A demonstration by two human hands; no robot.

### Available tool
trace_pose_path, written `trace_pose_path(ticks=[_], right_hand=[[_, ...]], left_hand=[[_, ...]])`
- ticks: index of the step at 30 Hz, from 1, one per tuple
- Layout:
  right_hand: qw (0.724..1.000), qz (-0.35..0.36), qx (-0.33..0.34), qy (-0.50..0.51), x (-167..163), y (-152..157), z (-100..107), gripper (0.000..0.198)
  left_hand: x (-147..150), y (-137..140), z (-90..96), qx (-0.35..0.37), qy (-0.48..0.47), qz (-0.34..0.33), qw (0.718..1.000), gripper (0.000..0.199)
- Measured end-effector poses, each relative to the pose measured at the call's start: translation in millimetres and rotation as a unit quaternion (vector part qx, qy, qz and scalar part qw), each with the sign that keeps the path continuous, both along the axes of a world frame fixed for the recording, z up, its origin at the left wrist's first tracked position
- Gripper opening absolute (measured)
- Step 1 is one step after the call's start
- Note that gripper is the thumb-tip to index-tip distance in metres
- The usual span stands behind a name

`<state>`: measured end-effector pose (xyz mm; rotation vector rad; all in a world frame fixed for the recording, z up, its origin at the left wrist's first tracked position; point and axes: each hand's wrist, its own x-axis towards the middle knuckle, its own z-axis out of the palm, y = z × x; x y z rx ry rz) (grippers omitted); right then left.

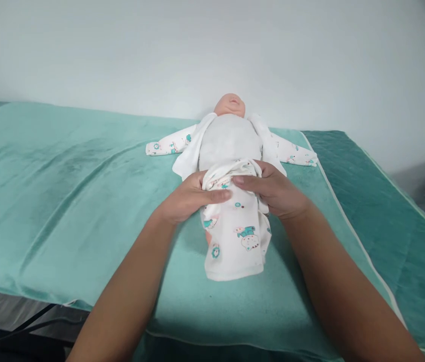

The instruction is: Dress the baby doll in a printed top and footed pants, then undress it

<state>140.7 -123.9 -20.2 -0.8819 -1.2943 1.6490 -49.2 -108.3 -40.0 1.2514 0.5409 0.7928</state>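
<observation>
A baby doll [231, 104] lies on its back with its head toward the wall. Its white printed top [172, 143] is spread open at the front, both sleeves stretched out sideways. Over the doll's lower body lie white baby pants [239, 226] with teal animal prints, gathered at the upper edge. My left hand [191, 196] grips that bunched edge from the left, thumb on top. From the right, my right hand [272, 188] is closed on the same edge, its thumb across the front. A sliver of the doll's leg shows at the left of the pants; the rest of the legs is hidden.
A light teal blanket [84, 201] with a few creases covers the surface under the doll. Darker green quilted cloth [393, 211] lies along the right side. A pale wall [121, 55] rises close behind the doll's head. Dark cables [34, 319] hang at the lower left.
</observation>
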Motion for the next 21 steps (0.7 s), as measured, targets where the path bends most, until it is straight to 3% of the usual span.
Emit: trace_pose_path(ticks=[4,8,13,17,21], right_hand=[[0.998,0.048,0.025,-0.041,2.2,-0.1,1.2,0.03],[0.987,0.128,0.024,-0.098,7.3,0.6,5.2,0.029],[0.991,0.093,0.033,-0.094,9.0,-0.4,7.2,0.032],[0.988,0.079,0.051,-0.121,8.1,-1.5,10.0,0.031],[0.964,0.097,0.093,-0.228,6.1,-3.2,14.6,0.019]], left_hand=[[5.2,-3.1,-4.2,-0.022,-0.076,0.054,0.995,0.042],[7.0,-7.2,-0.7,-0.051,-0.079,0.064,0.994,0.041],[9.9,-18.1,4.1,-0.032,-0.062,0.102,0.992,0.042],[14.0,-46.7,5.0,-0.066,-0.044,0.155,0.985,0.042],[20.0,-88.2,6.2,-0.12,-0.042,0.217,0.968,0.041]])
